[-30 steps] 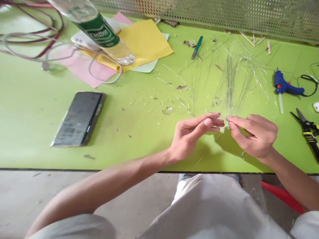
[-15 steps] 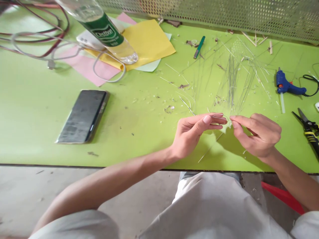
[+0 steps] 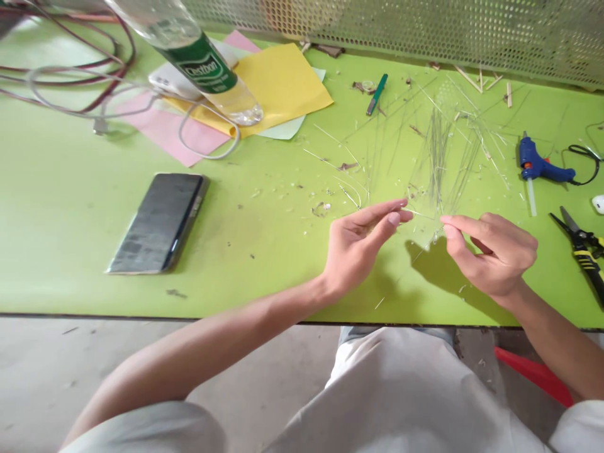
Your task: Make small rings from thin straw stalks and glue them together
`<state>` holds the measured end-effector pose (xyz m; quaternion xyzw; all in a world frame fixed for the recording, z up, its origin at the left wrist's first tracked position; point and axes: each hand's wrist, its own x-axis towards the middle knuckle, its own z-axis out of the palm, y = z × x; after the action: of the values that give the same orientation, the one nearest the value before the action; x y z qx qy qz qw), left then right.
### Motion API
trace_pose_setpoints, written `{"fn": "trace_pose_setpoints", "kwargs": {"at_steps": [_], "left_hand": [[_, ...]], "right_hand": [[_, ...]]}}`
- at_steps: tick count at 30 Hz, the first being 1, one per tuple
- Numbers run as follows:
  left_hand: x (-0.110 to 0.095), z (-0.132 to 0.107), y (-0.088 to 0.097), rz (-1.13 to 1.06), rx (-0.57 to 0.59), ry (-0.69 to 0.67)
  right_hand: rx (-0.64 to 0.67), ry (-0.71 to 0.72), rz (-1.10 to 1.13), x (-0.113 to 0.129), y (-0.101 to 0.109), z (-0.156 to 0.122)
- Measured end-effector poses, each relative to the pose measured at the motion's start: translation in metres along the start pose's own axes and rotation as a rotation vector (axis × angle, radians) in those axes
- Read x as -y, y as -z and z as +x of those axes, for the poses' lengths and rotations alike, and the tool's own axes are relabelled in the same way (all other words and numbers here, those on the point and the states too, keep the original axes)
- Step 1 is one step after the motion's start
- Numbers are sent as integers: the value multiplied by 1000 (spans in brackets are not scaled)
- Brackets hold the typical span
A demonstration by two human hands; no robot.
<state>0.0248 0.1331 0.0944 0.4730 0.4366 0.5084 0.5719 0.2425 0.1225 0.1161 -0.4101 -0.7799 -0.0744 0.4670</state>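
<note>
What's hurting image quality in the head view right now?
Head view: the right hand throws a dark shadow onto the green tabletop; pale glare hazes the phone screen; the thin strands barely stand out against the green; the bottle looks stretched and is cut off by the top edge.

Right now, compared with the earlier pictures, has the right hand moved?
Yes. The right hand has moved a little to the right and away from the left hand, coming closer to the blue hot glue gun on the table.
</note>
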Motion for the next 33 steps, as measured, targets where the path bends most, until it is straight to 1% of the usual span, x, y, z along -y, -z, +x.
{"fn": "trace_pose_setpoints", "kwargs": {"at_steps": [3,5,6,8,11,15,17,20,24,28,30,31,32,33], "left_hand": [[-1,3,4,208,-18,-129],[-1,4,5,277,-51,-226],[-1,5,5,284,-60,-249],[-1,6,5,235,-54,-244],[0,7,3,97,-20,-208],[0,7,2,26,-4,-239],[-1,7,1,26,-13,-240],[-1,7,0,14,-34,-227],[4,10,1,-61,-84,-228],[8,14,4,-128,-111,-223],[6,16,6,-67,-154,-242],[3,16,7,7,-176,-263],[1,16,8,125,-174,-278],[-1,16,9,262,-148,-307]], "right_hand": [[0,-2,-19,0,1,0],[-2,-1,-23,0,1,0],[-1,0,-24,0,1,0],[6,5,-21,0,1,-1],[20,12,-2,-1,1,-1],[48,-43,-1,-3,2,2],[72,-52,-53,-5,2,3],[102,-28,-107,-9,3,5],[117,-37,-116,-12,2,4],[93,-50,-74,-17,-2,-1],[106,-55,-67,-21,-5,-4],[122,-55,-76,-22,-6,-5],[142,-49,-93,-24,-7,-5],[163,-37,-117,-26,-8,-6]]}}
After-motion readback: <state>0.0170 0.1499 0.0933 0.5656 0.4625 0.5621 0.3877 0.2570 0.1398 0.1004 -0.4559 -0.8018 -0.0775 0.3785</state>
